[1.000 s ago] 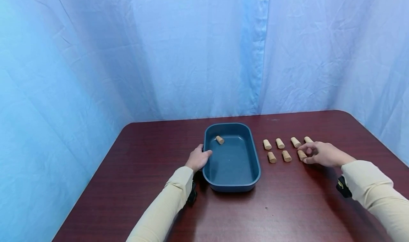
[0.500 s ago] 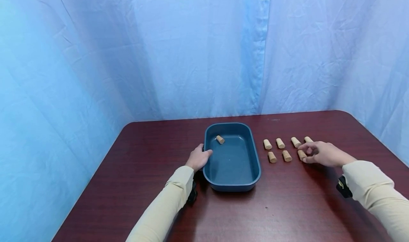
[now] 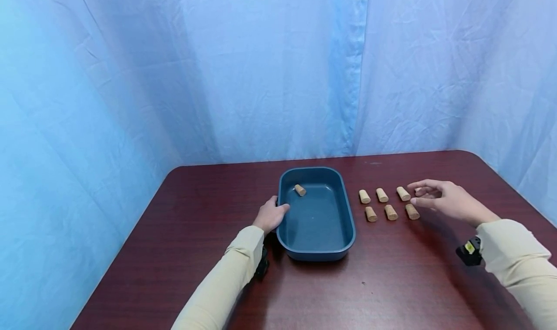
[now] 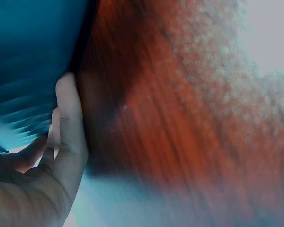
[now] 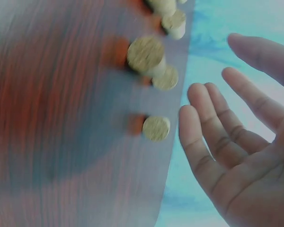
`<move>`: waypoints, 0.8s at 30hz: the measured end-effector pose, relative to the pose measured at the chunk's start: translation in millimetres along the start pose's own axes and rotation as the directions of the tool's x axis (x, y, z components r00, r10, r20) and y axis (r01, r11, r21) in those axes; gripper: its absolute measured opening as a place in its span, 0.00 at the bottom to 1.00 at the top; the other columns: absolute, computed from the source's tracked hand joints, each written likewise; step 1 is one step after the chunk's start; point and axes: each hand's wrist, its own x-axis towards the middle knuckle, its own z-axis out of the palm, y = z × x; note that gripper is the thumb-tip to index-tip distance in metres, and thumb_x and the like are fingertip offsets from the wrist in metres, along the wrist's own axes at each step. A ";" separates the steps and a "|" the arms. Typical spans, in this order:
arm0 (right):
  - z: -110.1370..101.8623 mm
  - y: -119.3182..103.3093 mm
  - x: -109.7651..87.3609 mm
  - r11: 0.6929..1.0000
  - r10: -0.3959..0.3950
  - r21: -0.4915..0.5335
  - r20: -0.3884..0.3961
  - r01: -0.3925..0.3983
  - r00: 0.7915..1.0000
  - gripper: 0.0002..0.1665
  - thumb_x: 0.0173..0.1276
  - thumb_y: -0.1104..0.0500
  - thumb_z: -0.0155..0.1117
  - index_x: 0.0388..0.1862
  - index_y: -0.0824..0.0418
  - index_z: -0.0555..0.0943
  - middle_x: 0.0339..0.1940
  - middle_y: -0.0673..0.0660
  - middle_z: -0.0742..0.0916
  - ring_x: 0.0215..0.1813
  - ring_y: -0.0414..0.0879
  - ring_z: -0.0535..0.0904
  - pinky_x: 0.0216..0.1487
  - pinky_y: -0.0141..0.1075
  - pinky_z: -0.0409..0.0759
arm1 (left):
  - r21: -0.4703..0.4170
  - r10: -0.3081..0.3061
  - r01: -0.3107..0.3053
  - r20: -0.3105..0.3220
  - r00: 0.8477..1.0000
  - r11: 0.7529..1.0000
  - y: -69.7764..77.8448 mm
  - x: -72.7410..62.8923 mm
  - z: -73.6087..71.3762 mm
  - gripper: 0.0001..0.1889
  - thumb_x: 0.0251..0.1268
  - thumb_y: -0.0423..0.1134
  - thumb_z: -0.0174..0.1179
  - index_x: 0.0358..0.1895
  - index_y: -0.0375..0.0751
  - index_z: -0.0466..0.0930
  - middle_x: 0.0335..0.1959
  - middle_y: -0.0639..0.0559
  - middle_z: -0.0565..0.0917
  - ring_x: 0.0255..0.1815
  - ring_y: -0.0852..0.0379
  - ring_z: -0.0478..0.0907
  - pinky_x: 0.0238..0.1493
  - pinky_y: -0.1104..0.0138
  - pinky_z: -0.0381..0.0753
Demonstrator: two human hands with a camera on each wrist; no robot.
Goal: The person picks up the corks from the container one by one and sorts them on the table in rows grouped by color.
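Observation:
A deep blue rectangular tray [image 3: 317, 255] stands on the table in the head view, with one cork [image 3: 300, 190] lying inside at its far left. My left hand [image 3: 270, 216] grips the tray's left wall, thumb over the rim and fingers [image 4: 68, 106] along the outside. To the right lie two rows of tapered corks. The front row ends in a cork [image 3: 412, 212] just below the fingertips of my right hand [image 3: 454, 203]. That hand is raised over the table with fingers loosely spread, holding nothing. It partly hides the back row's rightmost cork [image 3: 418, 189].
Several other corks, such as the back-row cork [image 3: 364, 196] and the front-row cork [image 3: 371, 214], lie between tray and right hand. The dark red wooden table [image 3: 196, 252] has a rounded far edge, and a pale blue curtain [image 3: 270, 78] hangs behind it.
My right hand has lifted from the front row's rightmost cork and shifted slightly back to the right, its fingers opening; that cork stays on the table. The left hand and tray are unchanged.

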 end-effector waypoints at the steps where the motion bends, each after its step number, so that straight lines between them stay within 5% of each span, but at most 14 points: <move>1: 0.2 -2.1 -0.1 1.000 -0.004 0.027 -0.005 0.004 1.000 0.29 0.74 0.53 0.66 0.67 0.68 0.76 0.55 0.67 0.84 0.46 0.40 0.82 0.40 0.38 0.84 | 0.000 0.000 0.000 0.000 1.000 1.000 0.1 0.1 -0.1 0.28 0.77 0.40 0.48 0.74 0.31 0.63 0.68 0.32 0.73 0.63 0.35 0.75 0.62 0.41 0.74; 9: 4.9 -25.8 3.9 0.987 -0.006 0.159 -0.023 0.009 1.000 0.30 0.74 0.51 0.66 0.70 0.63 0.74 0.56 0.65 0.84 0.43 0.42 0.86 0.43 0.39 0.85 | 0.008 -0.001 0.001 0.008 1.000 1.000 -0.5 0.8 0.3 0.28 0.77 0.40 0.48 0.75 0.32 0.62 0.68 0.32 0.72 0.63 0.36 0.74 0.62 0.42 0.74; 24: 28.6 -79.4 28.7 0.976 -0.093 0.198 -0.012 0.093 0.996 0.27 0.73 0.51 0.67 0.66 0.61 0.78 0.54 0.61 0.85 0.46 0.50 0.84 0.45 0.40 0.83 | 0.002 -0.005 0.005 0.010 1.000 1.000 -0.2 0.4 -0.8 0.27 0.77 0.40 0.48 0.74 0.32 0.63 0.68 0.32 0.72 0.63 0.36 0.74 0.63 0.42 0.74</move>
